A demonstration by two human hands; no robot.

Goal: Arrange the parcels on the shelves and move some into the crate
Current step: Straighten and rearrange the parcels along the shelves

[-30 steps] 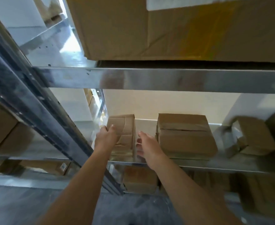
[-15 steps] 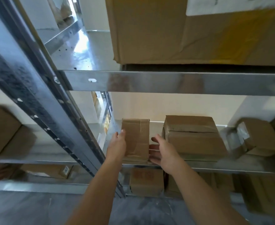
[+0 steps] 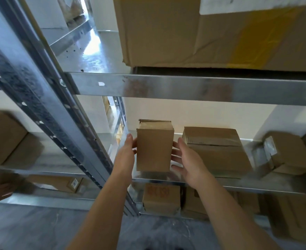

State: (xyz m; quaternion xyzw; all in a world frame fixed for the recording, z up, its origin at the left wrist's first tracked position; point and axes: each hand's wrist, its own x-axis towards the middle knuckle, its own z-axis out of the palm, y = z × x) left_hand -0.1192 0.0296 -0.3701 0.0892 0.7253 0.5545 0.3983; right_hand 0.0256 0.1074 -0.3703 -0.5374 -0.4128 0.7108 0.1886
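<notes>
While nearly straight fingers (image 3: 183,145) of the right hand (image 3: 186,159) and left hand (image 3: 126,154) press its opposite sides, gripping nothing, the small parcel (image 3: 155,148) stands upright on the shelf (image 3: 221,184), probably being squared beside the bigger parcel (image 3: 215,148) at its three o'clock.

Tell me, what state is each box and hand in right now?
small parcel: upright on the middle shelf, flaps closed, between both hands.
left hand: touching the small parcel's left side.
right hand: fingers spread, touching its right side.
wide parcel: lying flat, taped shut.
right-end parcel: tilted, blurred.
large carton: resting on the upper shelf.
</notes>
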